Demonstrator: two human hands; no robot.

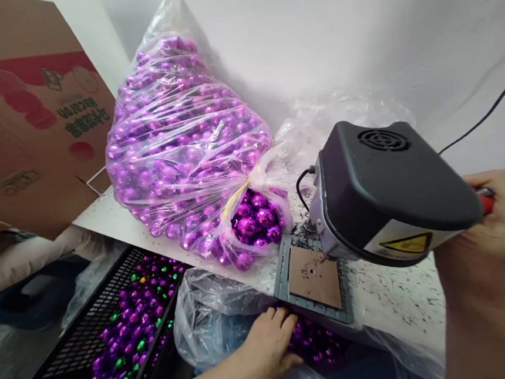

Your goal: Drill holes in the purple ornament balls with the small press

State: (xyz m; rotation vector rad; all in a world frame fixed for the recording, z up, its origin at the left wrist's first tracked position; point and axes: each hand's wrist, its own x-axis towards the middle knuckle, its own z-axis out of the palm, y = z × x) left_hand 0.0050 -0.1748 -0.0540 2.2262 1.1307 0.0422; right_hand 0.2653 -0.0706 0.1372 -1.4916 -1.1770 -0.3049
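Note:
My right hand (499,238) is wrapped around the red-ended handle (485,200) at the side of a black-housed bench machine (394,189). The housing has a round vent and a yellow warning label. Under its head lies a brown square plate (315,275) with a small hole, set on a grey metal base (283,287). My left hand (270,341) is in front of that base, fingers stretched and slightly apart, at the mouth of a clear plastic bag (214,311). Shiny purple balls (314,343) show below its fingertips, and nothing is visible in its grasp.
A large clear bag (186,136) of purple mirrored balls stands on the white table (394,295), its opening facing the machine. Dark shavings litter the tabletop. At lower left sits a black crate (68,359) with purple and green pieces; behind it stands a cardboard box (29,114).

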